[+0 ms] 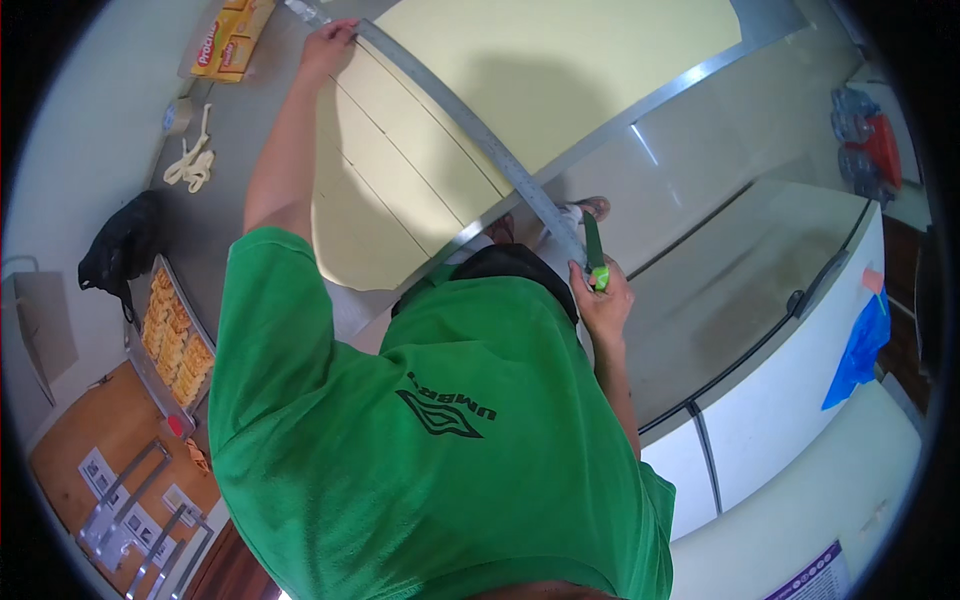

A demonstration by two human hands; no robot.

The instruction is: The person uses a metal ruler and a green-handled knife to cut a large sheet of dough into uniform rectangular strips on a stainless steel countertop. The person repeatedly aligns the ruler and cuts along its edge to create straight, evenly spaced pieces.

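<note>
A wide sheet of pale dough (570, 97) lies over the metal worktable, with several straight cuts across its left part. Across the sheet runs a long metal ruler (472, 124), its near end jutting past the table edge. At its far end my left hand (330, 49) holds the ruler, fingers on its tip. My right hand (606, 300), beyond the table's edge, grips a green-handled knife (593, 244), dark blade pointing away from me, and is at the ruler's near end. Whether its fingers also hold the ruler is hard to tell.
Dough scraps (196, 161), a tape roll (177, 117), yellow packages (234, 45) and a black plastic bag (124, 240) lie along the left. A tray (142, 360) holds baked pastries. On the right stands a white chest freezer (787, 360); a blue bag (862, 349) hangs there.
</note>
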